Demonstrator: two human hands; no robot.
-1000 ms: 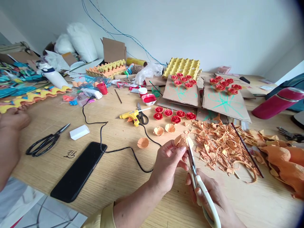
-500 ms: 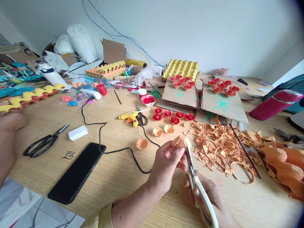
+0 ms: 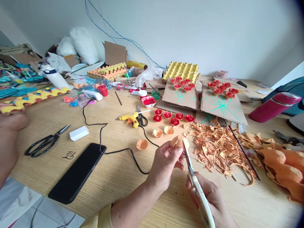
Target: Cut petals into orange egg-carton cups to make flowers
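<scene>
Between thumb and fingers, my left hand (image 3: 163, 164) pinches an orange egg-carton cup (image 3: 178, 141), its domed side up. My right hand (image 3: 206, 193) is wrapped round the white handles of a pair of scissors (image 3: 190, 167). The blades look closed, with their tips against the right side of the cup. Beyond my hands sit an orange cup (image 3: 142, 144) with slit edges and two similar cups, one being a cup (image 3: 169, 129) near the red flowers. Several red paper roses (image 3: 174, 122) lie in rows behind them.
Orange scraps (image 3: 218, 148) are heaped to the right, beside an orange egg carton (image 3: 282, 164). A yellow glue gun (image 3: 130, 118), its cord, a phone (image 3: 77, 172) and black-handled scissors (image 3: 45, 144) lie leftward. Another person's hand (image 3: 14, 122) rests at the left edge. Cardboard (image 3: 223, 104) bears red flowers.
The scissor blades have closed at the cup's edge, and the cup has shifted slightly left. At the left, the other person's hand has stayed nearly still.
</scene>
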